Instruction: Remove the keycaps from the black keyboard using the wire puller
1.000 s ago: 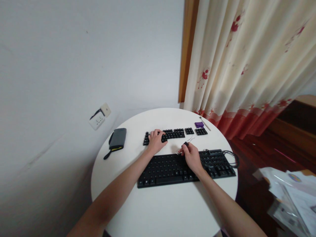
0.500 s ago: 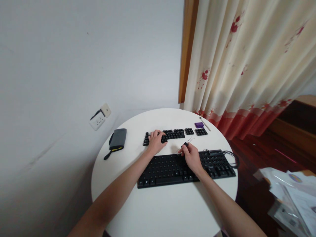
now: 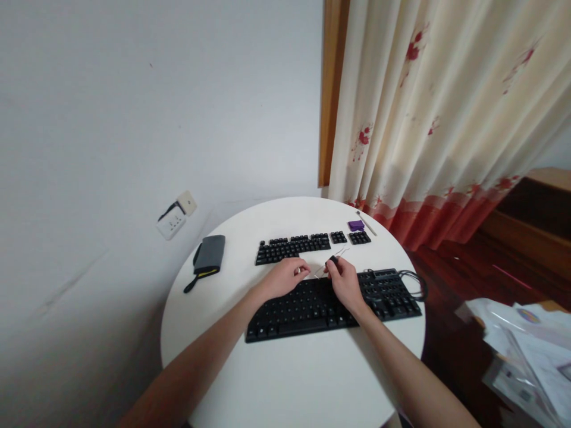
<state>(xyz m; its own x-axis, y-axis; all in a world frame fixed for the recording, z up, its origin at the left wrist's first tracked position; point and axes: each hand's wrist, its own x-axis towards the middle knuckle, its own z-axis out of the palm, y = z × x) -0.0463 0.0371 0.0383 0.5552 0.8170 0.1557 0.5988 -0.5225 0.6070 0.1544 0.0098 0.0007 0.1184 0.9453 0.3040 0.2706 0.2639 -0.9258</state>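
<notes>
Checking the head view, we note the right hand [image 3: 345,283] gripping a wire tool [image 3: 332,260] by its black handle, above the far edge of the keyboard [image 3: 306,307], which lies on the table [image 3: 289,380]. The left hand [image 3: 284,277], fingers bent, is near the tool's wire; we cannot tell whether it pinches anything. Keycaps [image 3: 292,247] lie in blocks beyond.

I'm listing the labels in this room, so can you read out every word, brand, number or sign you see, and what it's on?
No text reads clearly.
Loose keycaps: pale markings, too small to read.
Keyboard: pale marks on some keys, too small.
Round coloured mark at lower right: too blurred.
Papers there: any print is too blurred.
</notes>
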